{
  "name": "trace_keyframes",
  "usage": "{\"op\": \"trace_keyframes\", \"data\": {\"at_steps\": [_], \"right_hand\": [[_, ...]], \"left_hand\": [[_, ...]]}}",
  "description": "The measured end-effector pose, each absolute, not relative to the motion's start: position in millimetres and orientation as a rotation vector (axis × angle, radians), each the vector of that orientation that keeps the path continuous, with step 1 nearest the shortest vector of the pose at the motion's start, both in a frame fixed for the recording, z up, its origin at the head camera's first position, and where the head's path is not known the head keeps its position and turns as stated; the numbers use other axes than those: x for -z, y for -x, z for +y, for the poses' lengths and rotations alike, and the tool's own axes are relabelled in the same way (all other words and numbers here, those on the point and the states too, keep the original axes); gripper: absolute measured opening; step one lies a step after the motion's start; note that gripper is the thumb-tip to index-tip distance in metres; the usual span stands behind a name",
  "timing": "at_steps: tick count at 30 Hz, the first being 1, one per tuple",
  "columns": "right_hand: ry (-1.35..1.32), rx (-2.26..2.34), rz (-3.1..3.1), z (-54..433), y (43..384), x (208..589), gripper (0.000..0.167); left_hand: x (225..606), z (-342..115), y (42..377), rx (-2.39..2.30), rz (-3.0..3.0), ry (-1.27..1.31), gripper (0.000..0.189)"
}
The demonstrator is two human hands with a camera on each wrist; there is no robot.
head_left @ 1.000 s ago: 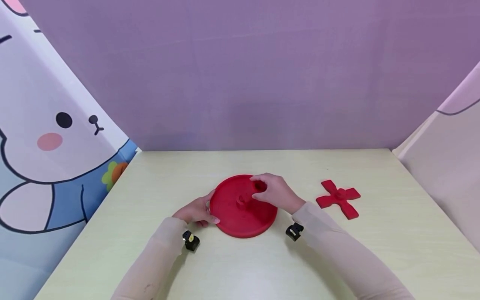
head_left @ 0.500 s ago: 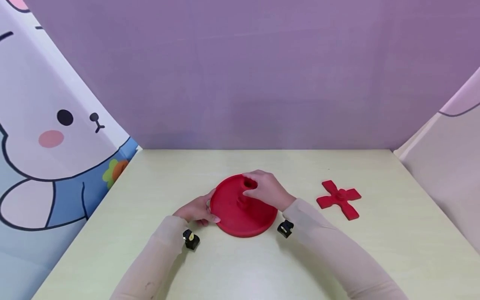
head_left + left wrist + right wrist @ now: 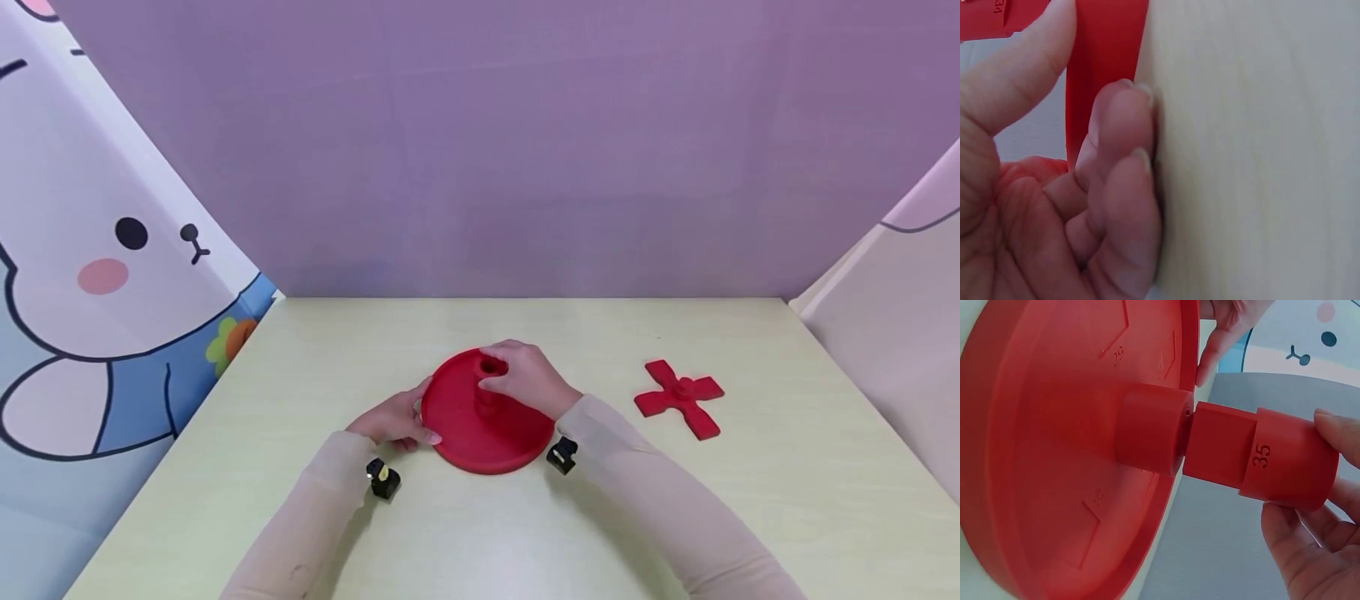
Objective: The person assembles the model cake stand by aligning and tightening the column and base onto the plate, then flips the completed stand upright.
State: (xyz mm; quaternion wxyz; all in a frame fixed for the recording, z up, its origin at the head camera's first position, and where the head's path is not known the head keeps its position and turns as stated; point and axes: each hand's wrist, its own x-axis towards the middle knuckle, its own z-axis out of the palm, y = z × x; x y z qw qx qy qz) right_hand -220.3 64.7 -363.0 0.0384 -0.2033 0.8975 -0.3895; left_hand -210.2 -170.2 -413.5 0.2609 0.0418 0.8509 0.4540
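Right wrist: right fingers (image 3: 1288,540) pinch red plastic stepped peg (image 3: 1260,459) above round red disc (image 3: 1041,425).
Left fingers (image 3: 1129,219) clasp disc's rim (image 3: 1107,50); stiff-looking peg suits wide-end grip.

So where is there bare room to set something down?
Bare tabletop lies between the sleeves in front of the round red base, behind it toward the purple backdrop, and right of the red cross. Crowded at the base: the left hand grips its rim while the right hand holds the piece marked 35 at the centre post.
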Motion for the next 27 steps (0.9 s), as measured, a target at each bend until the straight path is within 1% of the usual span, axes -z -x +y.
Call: {"op": "trace_keyframes", "data": {"at_steps": [5,12,21,24,27], "right_hand": [[0.577,1.276,2.684,66,224,369,0.054],[0.555,1.379,2.592,68,228,378,0.065],[0.490,1.500,2.525,69,227,386,0.055],[0.519,1.535,2.499,70,227,388,0.050],[0.563,1.548,2.472,73,228,389,0.050]], "left_hand": [[414,-171,211,-1.231,2.303,-0.123,0.101],[414,-170,210,-1.212,2.317,-0.113,0.100],[414,-169,209,-1.236,2.297,-0.109,0.100],[413,-170,209,-1.241,2.293,-0.109,0.100],[413,-171,209,-1.240,2.300,-0.110,0.100]]}}
